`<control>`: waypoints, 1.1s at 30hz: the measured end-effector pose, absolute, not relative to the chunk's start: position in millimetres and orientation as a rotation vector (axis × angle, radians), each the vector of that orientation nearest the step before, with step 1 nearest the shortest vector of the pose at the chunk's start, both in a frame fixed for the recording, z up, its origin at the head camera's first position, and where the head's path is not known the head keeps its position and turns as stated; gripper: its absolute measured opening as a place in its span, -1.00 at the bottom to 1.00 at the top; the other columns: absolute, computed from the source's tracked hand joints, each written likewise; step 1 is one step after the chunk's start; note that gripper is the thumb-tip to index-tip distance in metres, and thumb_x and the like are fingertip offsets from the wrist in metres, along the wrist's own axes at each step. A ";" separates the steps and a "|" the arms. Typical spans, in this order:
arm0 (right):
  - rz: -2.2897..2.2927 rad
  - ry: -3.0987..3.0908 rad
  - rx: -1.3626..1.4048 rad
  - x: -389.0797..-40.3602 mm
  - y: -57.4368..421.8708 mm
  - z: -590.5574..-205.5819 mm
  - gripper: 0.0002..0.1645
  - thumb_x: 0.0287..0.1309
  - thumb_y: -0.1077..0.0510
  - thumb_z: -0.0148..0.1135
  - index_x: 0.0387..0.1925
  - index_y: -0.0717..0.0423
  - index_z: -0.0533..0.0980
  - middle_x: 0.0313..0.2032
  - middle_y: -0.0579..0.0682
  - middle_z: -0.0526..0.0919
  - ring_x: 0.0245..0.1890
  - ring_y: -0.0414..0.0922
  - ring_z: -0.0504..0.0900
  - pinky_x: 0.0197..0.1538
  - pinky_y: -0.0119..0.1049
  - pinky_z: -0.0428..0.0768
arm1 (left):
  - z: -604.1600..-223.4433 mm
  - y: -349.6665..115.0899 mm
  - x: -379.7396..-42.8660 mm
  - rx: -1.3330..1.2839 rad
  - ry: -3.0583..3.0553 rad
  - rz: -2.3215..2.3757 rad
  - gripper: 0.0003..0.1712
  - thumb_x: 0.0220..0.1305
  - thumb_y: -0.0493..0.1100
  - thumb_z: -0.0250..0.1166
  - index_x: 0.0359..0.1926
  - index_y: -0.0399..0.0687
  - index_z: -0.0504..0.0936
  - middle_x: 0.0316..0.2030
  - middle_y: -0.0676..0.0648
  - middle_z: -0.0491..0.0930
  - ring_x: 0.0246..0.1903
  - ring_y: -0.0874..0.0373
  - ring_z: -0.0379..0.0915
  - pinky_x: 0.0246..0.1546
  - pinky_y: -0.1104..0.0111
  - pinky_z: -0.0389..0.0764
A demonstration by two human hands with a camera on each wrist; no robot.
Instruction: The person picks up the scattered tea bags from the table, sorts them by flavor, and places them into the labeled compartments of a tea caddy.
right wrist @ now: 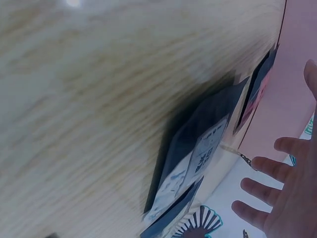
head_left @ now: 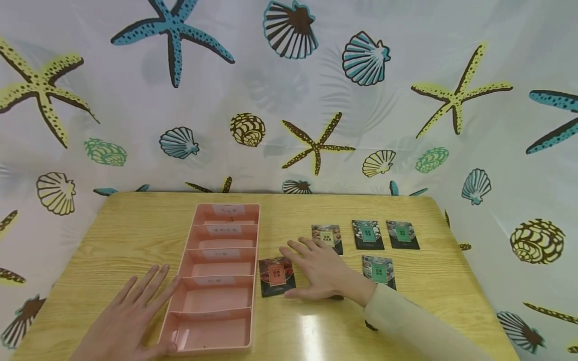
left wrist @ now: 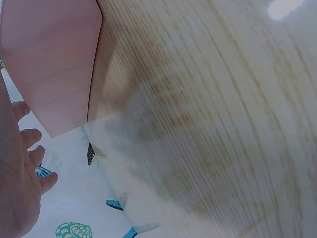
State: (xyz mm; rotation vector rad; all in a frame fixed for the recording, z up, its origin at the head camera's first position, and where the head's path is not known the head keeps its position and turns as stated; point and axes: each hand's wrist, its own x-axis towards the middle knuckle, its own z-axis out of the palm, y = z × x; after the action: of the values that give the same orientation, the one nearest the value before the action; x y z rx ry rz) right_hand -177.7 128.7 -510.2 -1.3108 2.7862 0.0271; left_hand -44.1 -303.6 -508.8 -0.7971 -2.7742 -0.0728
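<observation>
A pink divided box [head_left: 217,313] with paper labels on its dividers stands left of centre on the table. Beside its left wall is my left hand [head_left: 131,311], fingers spread and straight, holding nothing; its thumb is near the box's front corner. My right hand [head_left: 320,271] reaches over the table with fingers extended and grips nothing. Just left of it lies a black packet with a red label [head_left: 277,276]. Past its fingers is a packet with a yellow label [head_left: 333,234]. Another dark packet [right wrist: 198,134], largely hidden under the right hand in the head view, shows in the right wrist view.
Farther right lie more dark packets with green labels: two at the back, one left [head_left: 368,235] and one right [head_left: 402,235], and one nearer [head_left: 378,269], partly covered by the right forearm. A patterned cloth [head_left: 271,165] with shells and starfish hangs behind the wooden table [head_left: 144,225].
</observation>
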 end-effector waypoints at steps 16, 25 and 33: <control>0.204 2.754 -1.360 -189.1 106.8 -519.7 0.14 0.28 -0.72 -0.14 0.63 -0.16 0.21 0.46 -0.03 0.48 0.44 0.01 0.49 0.42 0.04 0.55 | -506.5 -301.2 -43.5 -0.780 -2.802 -0.050 0.38 0.01 0.67 0.31 0.70 0.12 0.08 0.72 0.18 -0.39 0.65 0.40 -0.77 0.59 0.48 -0.71; 0.295 2.784 -1.394 -192.3 100.6 -526.4 0.02 0.29 -0.71 -0.12 0.49 -0.20 0.38 0.24 -0.07 0.56 0.11 -0.10 0.57 0.17 -0.11 0.64 | -506.5 -302.0 -43.8 -0.794 -2.779 -0.048 0.37 0.02 0.66 0.32 0.69 0.12 0.09 0.72 0.18 -0.39 0.66 0.39 -0.73 0.61 0.49 -0.68; 0.327 2.796 -1.404 -193.1 99.9 -525.4 -0.02 0.26 -0.72 -0.06 0.42 -0.21 0.44 0.08 -0.08 0.55 -0.07 -0.13 0.50 -0.05 -0.21 0.57 | -507.7 -301.3 -43.5 -0.784 -2.776 -0.029 0.37 0.01 0.67 0.32 0.69 0.13 0.10 0.72 0.18 -0.41 0.66 0.39 -0.74 0.61 0.49 -0.69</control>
State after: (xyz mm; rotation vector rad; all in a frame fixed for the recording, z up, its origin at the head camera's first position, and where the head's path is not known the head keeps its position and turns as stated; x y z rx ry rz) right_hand -193.1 99.9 -525.4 -1.4042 2.7965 0.3272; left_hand -43.5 -301.3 -507.7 -0.7837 -2.7757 -0.0292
